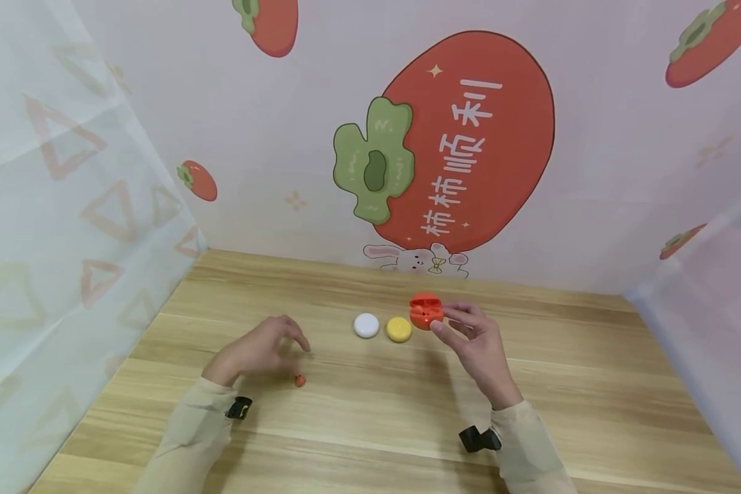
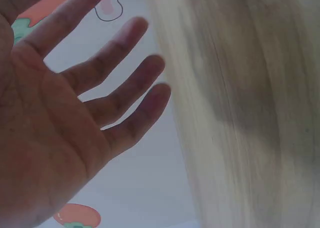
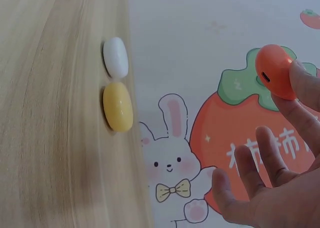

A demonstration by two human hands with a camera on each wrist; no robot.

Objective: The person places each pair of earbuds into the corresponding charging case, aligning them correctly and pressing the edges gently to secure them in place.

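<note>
My right hand [image 1: 478, 343] pinches a small glossy red earbud case [image 1: 427, 312] between thumb and fingers, above the table. Its lid is raised, and the inside faces the head camera. In the right wrist view the rounded case [image 3: 275, 70] shows a dark slot on its underside. My left hand [image 1: 265, 350], partly blurred, hangs at the left with a tiny red earbud [image 1: 300, 380] at the tips of its thumb and index finger. The left wrist view shows the palm [image 2: 55, 113] and loosely extended other fingers; the earbud is out of that view.
A white rounded case [image 1: 366, 325] and a yellow one [image 1: 398, 329] stand side by side on the wooden table [image 1: 358, 432], between my hands. A printed cloth wall [image 1: 272, 137] with persimmon pictures rises behind the table. Cloth walls also close off both sides.
</note>
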